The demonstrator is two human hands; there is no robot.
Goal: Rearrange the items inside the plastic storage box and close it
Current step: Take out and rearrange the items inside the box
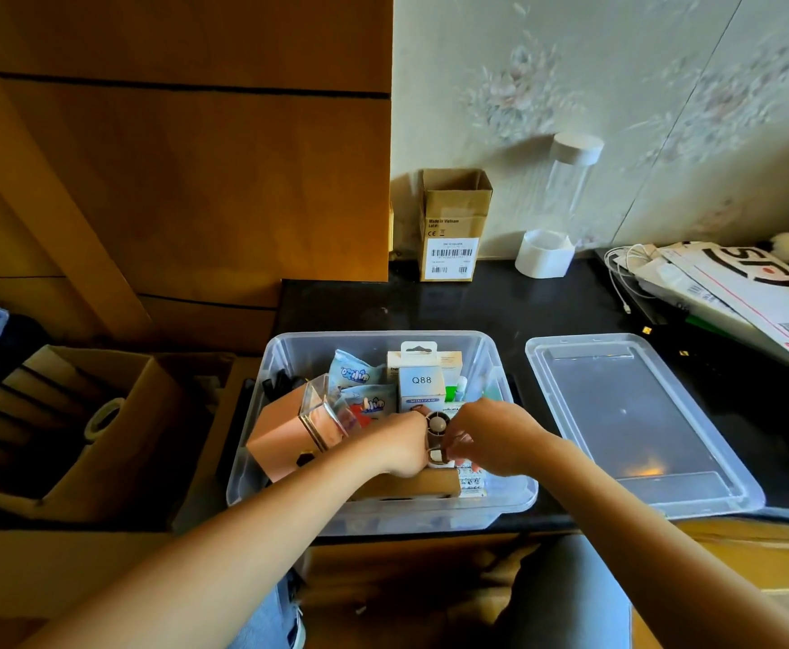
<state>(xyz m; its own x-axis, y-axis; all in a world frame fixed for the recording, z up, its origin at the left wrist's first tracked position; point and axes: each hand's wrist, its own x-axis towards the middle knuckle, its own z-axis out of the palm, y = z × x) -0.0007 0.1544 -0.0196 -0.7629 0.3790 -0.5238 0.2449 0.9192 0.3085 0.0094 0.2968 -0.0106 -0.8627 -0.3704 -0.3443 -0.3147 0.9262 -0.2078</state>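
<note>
both hands: left hand and right hand pinch a small fan over the box | risk: pink case stands tall, may block the lid

Black countertop is the landmark. Behind it, pale floral wallpaper; to its left, orange-brown wood panelling w/ dark grooves. Left & below the countertop, an open cardboard box. Warm light overall.
</note>
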